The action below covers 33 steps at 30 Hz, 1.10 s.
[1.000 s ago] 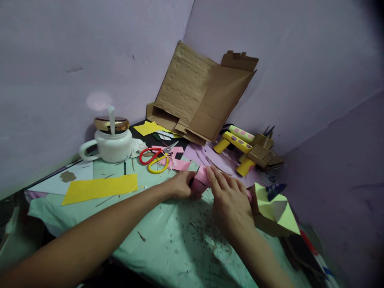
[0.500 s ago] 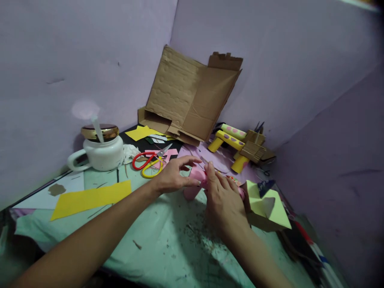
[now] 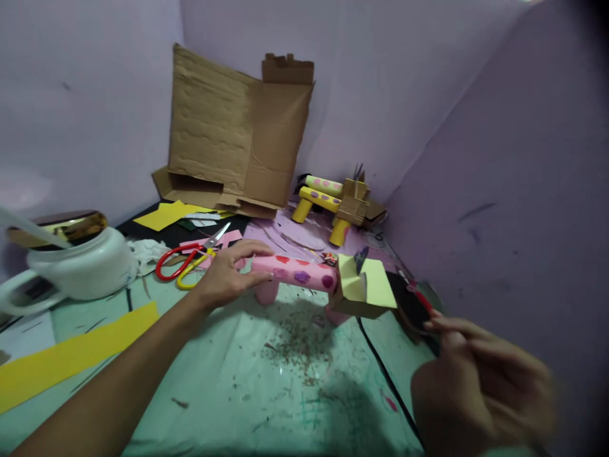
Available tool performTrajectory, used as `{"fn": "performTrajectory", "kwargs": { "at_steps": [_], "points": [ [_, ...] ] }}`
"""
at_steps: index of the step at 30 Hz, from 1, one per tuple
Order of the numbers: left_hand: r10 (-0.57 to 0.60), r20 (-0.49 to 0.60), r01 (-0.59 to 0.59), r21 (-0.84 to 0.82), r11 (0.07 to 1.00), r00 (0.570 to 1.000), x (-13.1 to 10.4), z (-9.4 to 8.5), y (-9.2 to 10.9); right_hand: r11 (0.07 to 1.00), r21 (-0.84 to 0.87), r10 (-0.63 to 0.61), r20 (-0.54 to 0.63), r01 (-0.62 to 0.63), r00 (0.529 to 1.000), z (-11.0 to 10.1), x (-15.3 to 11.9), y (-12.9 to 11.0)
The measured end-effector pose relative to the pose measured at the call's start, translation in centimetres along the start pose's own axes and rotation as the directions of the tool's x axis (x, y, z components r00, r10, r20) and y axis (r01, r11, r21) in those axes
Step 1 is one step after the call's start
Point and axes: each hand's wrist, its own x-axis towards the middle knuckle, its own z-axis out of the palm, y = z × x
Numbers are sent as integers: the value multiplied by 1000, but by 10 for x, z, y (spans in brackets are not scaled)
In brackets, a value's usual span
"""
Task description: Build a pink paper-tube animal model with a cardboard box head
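Observation:
A pink paper tube [image 3: 297,271] with red and purple spots lies level on pink tube legs [image 3: 267,292], forming a toy animal. At its right end sits a box head [image 3: 364,311] covered in pale yellow paper, with dark pointed pieces on top. My left hand [image 3: 233,273] grips the tube's left end between thumb and fingers. Off to the right, my right hand [image 3: 480,374] is closed, pinching a slim red tool [image 3: 421,298]; blur hides its exact kind. That hand is apart from the toy.
Red-and-yellow scissors [image 3: 190,260] lie left of the toy, near a white mug [image 3: 80,266] and a yellow paper strip [image 3: 80,355]. Behind stand an opened cardboard box [image 3: 238,127] and yellow tube animals [image 3: 323,200]. Brown scraps [image 3: 299,346] litter the green cloth.
My right hand has left the pink tube, moved right and taken hold of the red tool. My left hand has closed on the tube's left end. The view has turned right.

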Motion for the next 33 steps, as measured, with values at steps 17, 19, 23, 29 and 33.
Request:
{"fn": "performTrajectory", "kwargs": {
  "at_steps": [17,19,23,29,33],
  "points": [
    [351,77,-355,361,863,933,10,-7,-1,973,101,84,683,-208,726,55,49,79],
    [393,97,-399,374,837,915,12,-7,-1,973,101,84,682,-207,726,55,48,82],
    [399,101,-405,394,825,911,13,-8,1,974,105,80,675,-203,734,55,47,85],
    [394,109,-403,399,824,913,12,-8,2,976,98,81,669,-196,739,56,46,86],
    [393,99,-399,394,828,914,12,-8,1,976,96,82,666,-195,741,56,46,87]
  ]
}}
